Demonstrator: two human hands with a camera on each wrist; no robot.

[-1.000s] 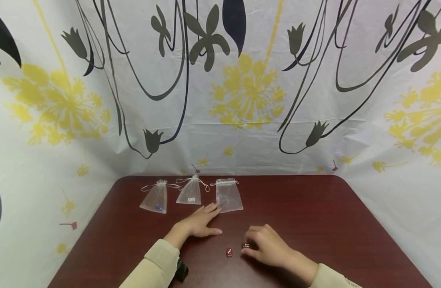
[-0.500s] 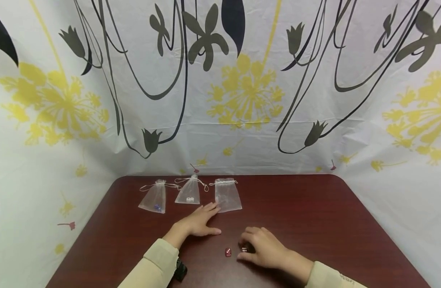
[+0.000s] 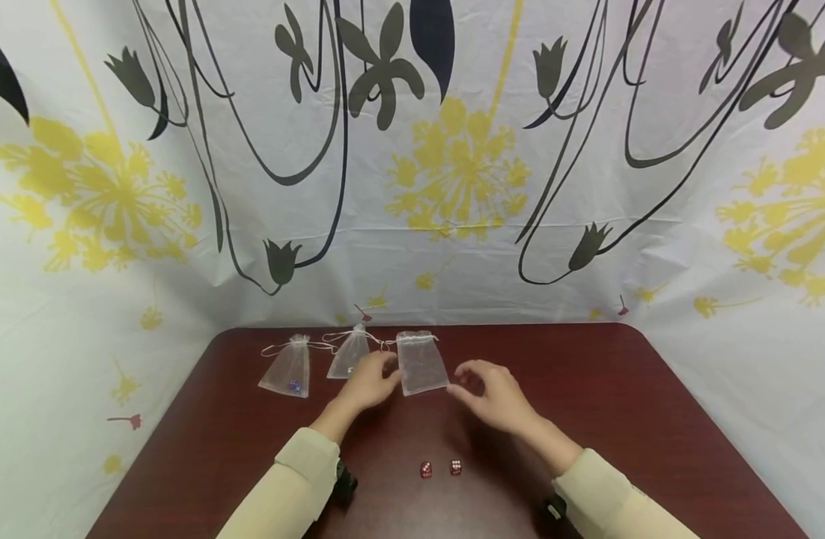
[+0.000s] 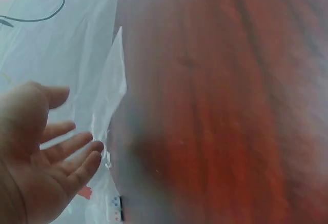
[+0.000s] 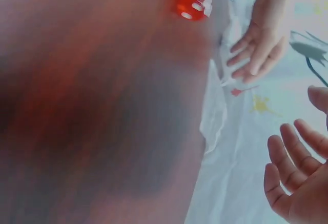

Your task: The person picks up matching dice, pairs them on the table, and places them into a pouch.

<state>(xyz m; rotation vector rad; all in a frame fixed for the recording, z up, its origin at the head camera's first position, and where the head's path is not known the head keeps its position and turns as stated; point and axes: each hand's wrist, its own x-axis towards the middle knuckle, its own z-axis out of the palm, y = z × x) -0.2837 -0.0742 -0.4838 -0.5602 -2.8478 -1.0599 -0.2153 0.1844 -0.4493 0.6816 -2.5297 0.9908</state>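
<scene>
An unfilled sheer white drawstring pouch [image 3: 422,367] lies flat at the back of the table. My left hand [image 3: 370,380] is at its left side, fingers loosely bent and holding nothing, as the left wrist view also shows. By the pouch's lower right corner is my right hand [image 3: 498,397], its fingers spread and bent in the right wrist view, likewise with nothing in them. Two red dice, a left die [image 3: 426,470] and a right die [image 3: 456,467], sit side by side nearer the front.
Left of the hands lie a pouch [image 3: 287,367] with blue dice inside and a pouch [image 3: 348,353] with a white die partly hidden by my left hand. A patterned cloth [image 3: 466,284] hangs behind the dark red table [image 3: 588,374].
My right hand has let go of a red die, leaving it beside the other, and moved forward to the pouch. My left hand has lifted from lying flat and shifted forward to the pouch's left edge.
</scene>
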